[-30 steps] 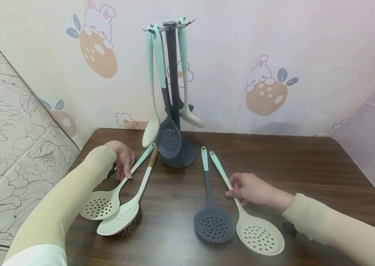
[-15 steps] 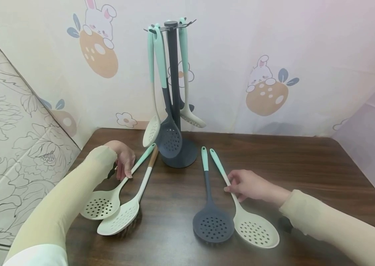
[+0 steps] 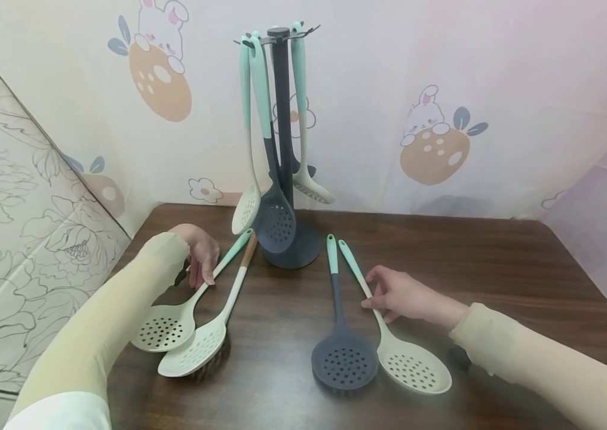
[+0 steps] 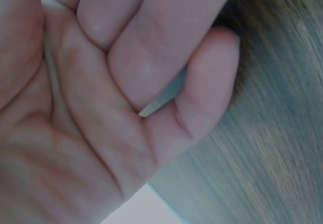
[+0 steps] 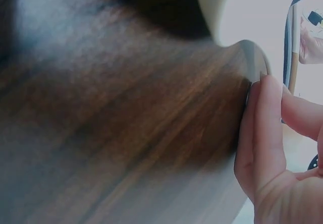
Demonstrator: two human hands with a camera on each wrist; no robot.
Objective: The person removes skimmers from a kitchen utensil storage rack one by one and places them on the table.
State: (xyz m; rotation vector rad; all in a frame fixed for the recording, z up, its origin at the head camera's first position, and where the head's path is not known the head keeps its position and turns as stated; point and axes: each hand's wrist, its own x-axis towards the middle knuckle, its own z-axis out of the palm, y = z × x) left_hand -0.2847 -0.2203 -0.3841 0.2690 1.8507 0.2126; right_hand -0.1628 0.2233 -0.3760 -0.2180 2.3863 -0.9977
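On the left of the head view, my left hand (image 3: 202, 255) holds the handle of a cream skimmer (image 3: 163, 328) with a mint grip end. A white slotted turner (image 3: 198, 349) with a wood-coloured handle end lies beside it, the two heads overlapping. In the left wrist view, the curled fingers (image 4: 151, 42) hide most of what they hold. My right hand (image 3: 402, 295) pinches the handle of another cream skimmer (image 3: 415, 365) between thumb and fingers. Just left of that lies a dark grey skimmer (image 3: 345, 361). The right wrist view shows the right fingers (image 5: 267, 128) at the handle.
A dark utensil stand (image 3: 284, 119) rises at the back of the wooden table (image 3: 276, 382). A cream skimmer (image 3: 246, 209), a dark perforated spoon (image 3: 275, 221) and a cream masher-like tool (image 3: 313, 190) hang from it. A patterned curtain (image 3: 357, 119) stands behind.
My right hand has shifted the cream skimmer slightly leftward and away from me, closer to the dark grey one. The left hand has stayed on its skimmer's handle.
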